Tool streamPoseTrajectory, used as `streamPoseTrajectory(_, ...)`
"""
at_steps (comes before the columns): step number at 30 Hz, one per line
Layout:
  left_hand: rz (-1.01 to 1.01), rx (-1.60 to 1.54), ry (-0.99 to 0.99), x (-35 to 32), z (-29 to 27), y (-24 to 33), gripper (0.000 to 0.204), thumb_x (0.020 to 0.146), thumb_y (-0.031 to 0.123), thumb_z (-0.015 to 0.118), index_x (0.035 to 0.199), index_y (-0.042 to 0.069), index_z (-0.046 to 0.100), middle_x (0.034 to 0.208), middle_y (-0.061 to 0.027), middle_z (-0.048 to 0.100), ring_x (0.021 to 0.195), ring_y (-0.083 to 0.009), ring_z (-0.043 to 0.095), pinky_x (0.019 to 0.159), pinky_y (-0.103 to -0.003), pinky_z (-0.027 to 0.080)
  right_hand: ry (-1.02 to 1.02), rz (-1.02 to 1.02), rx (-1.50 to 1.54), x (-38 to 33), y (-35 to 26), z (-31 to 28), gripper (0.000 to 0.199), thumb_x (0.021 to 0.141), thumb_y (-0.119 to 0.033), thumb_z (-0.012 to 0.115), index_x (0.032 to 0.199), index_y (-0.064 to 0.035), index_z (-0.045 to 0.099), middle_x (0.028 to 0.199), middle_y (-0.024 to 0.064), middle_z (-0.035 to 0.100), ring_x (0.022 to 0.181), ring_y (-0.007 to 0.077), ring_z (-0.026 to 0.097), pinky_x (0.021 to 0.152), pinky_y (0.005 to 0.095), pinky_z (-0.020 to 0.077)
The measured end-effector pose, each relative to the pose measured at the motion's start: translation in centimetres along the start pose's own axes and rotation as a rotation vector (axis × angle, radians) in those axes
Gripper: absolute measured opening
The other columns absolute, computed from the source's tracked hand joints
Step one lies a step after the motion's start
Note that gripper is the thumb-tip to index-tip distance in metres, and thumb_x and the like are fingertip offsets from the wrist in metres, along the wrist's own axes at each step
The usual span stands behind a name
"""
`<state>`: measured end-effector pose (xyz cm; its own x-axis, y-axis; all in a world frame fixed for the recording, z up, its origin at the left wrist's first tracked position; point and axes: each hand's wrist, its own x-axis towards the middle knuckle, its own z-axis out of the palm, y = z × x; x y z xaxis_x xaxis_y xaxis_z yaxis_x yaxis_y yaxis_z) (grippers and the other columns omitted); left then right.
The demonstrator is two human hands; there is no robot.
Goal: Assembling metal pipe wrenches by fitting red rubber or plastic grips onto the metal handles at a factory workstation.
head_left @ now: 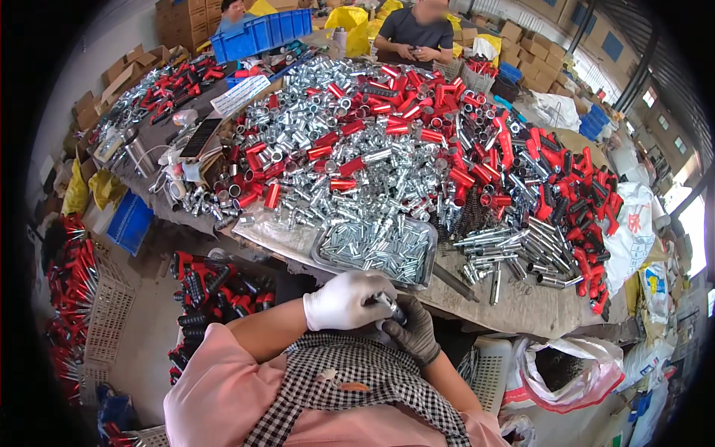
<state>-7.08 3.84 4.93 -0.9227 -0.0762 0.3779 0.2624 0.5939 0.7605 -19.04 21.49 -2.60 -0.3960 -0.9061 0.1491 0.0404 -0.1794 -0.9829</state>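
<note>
My left hand (344, 301), in a white glove, and my right hand (417, 332), in a dark grey glove, meet in front of my checked apron. Between them is a small shiny metal cylinder (389, 305); both hands' fingers are closed around it, partly hiding it. Just beyond, at the table's near edge, a clear tray (433, 257) holds many small silver pins or bolts. Behind the tray rises a heap of silver metal fittings (298, 123) mixed with red tubes (342, 184). Right of the tray lie chrome tubes (514, 246), dark springs (471, 212) and red-and-black handles (577, 197).
Across the table a person (417, 33) handles something small. A blue crate (264, 36) stands at the far left, near a phone-like black panel (199, 138). Lattice crates (112, 320) with red parts stand on the left floor; an open white sack (566, 398) sits at right.
</note>
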Motion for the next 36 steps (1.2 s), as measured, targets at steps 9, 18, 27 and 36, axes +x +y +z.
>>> streamPoseTrajectory(9,-0.304,-0.213,0.155,-0.9,-1.0,-1.3,0.033,0.092,0.033,0.068,0.100,0.001,0.063,0.083,-0.0077,0.064,0.069,-0.0163,0.062,0.065,-0.029,0.050,-0.090,-0.111,-0.502,0.4,-4.2,-0.8,0.035,0.095,-0.016,0.058,0.127,-0.0017,0.057,0.098,0.0052,0.072,0.089,0.0193,0.069,0.080,0.0303,0.0535)
streamPoseTrajectory(18,-0.392,-0.297,-0.021,1.4,-0.8,-0.6,0.014,0.092,0.009,0.062,0.104,0.002,0.061,0.090,-0.0067,0.063,0.075,-0.0139,0.061,0.069,-0.028,0.049,-0.003,-0.229,-0.334,0.0,-1.4,-1.4,0.048,0.088,-0.004,0.055,0.135,-0.0006,0.047,0.107,0.0127,0.069,0.097,0.0230,0.069,0.087,0.0336,0.0531)
streamPoseTrajectory(27,0.010,0.437,0.264,10.7,-3.2,-7.8,0.035,0.078,0.021,0.075,0.106,0.001,0.065,0.100,-0.0169,0.067,0.090,-0.0314,0.066,0.082,-0.039,0.053,0.228,0.090,0.072,-2.0,0.5,-4.6,0.050,0.085,-0.023,0.078,0.124,0.0005,0.058,0.098,0.0052,0.067,0.088,0.0104,0.062,0.079,0.0270,0.0509)
streamPoseTrajectory(36,-0.022,0.857,0.037,21.9,-4.2,-16.2,0.038,0.078,0.028,0.071,0.104,0.002,0.064,0.102,-0.0220,0.066,0.093,-0.0392,0.066,0.081,-0.047,0.053,0.357,0.135,0.437,-2.7,-1.2,-4.9,0.050,0.086,-0.030,0.075,0.119,0.0024,0.056,0.100,0.0114,0.067,0.091,0.0180,0.065,0.083,0.0322,0.0535)
